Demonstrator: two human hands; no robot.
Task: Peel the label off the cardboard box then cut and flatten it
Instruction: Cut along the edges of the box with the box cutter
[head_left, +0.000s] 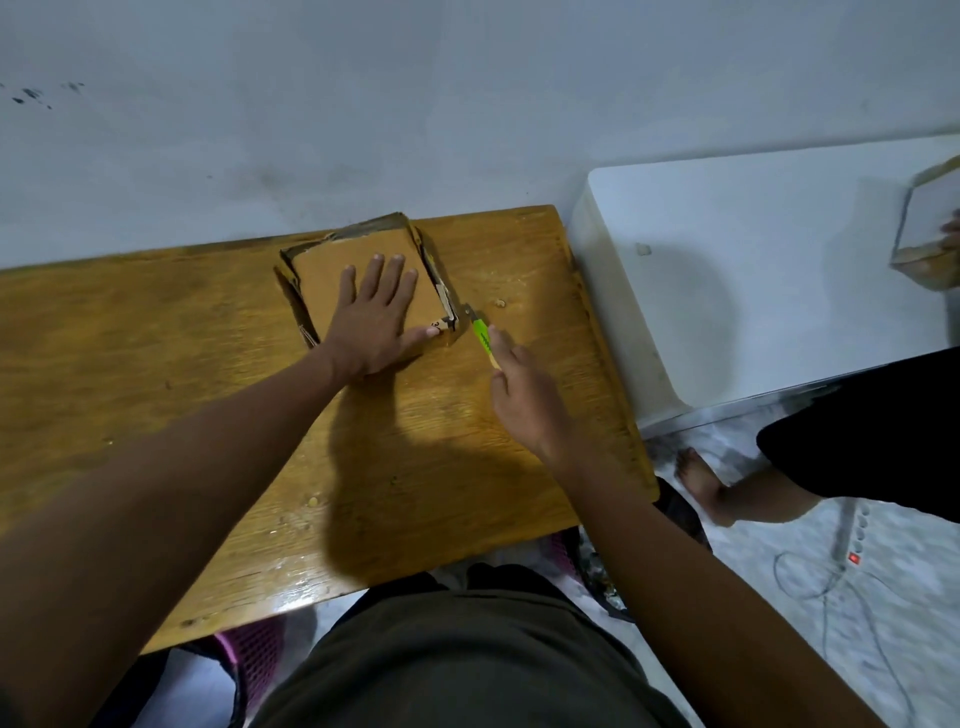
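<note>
A flat brown cardboard box (327, 265) lies on the wooden table (156, 338) near the wall, its sides splayed outward. My left hand (371, 317) presses flat on top of it, fingers spread. My right hand (524, 397) grips a green-handled utility knife (482, 336), whose blade tip touches the box's near right corner. A scrap of white label (435, 326) shows at that corner, beside my left thumb.
A white cabinet top (753, 291) stands to the right of the table. Another person stands there, a bare foot (701, 480) on the tiled floor, a hand holding another box (930, 228). A power strip (852, 540) with a cable lies on the floor. A pink stool (254, 654) sits under the table.
</note>
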